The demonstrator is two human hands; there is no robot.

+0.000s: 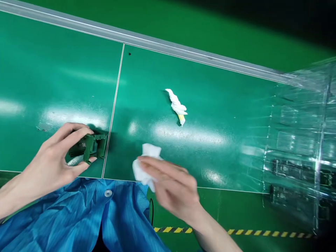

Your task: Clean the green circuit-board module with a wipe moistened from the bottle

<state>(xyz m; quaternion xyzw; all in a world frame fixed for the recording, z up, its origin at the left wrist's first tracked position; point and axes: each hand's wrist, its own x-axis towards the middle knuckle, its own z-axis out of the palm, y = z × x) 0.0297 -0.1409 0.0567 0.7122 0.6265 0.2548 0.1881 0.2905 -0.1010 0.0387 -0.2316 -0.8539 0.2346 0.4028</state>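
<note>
My left hand [56, 154] is closed around a small green part [89, 147] with a silvery piece under it, holding it just above the green mat [210, 140] near the front edge. My right hand [170, 185] pinches a white wipe [145, 164], a little to the right of the part; the fingers are blurred by motion. A crumpled white wipe with a yellow tip [177, 106] lies alone farther back on the mat.
Stacked clear plastic trays [299, 147] fill the right side. A seam [112, 112] splits the mat. A grey metal rail [147, 38] runs along the far edge. My blue smock [86, 217] and a yellow-black floor stripe [236, 231] show below.
</note>
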